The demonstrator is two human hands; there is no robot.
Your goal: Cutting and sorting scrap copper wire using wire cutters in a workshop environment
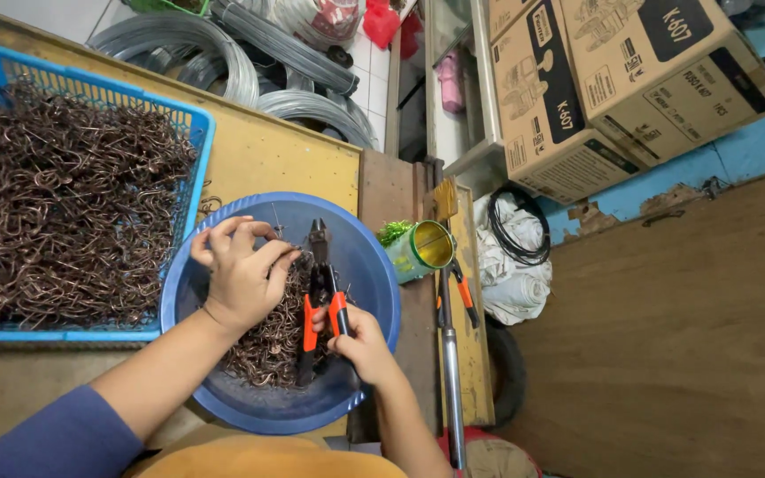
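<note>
Right hand [360,341] gripping pliers [320,283], left hand [243,270] pinching wire hook [278,232]

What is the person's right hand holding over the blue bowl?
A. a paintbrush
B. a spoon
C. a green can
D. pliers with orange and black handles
D: the right hand grips the orange-and-black handles of the pliers, whose dark tip points up over the round blue bowl of bent wire pieces, while the left hand pinches a piece beside them.
</note>
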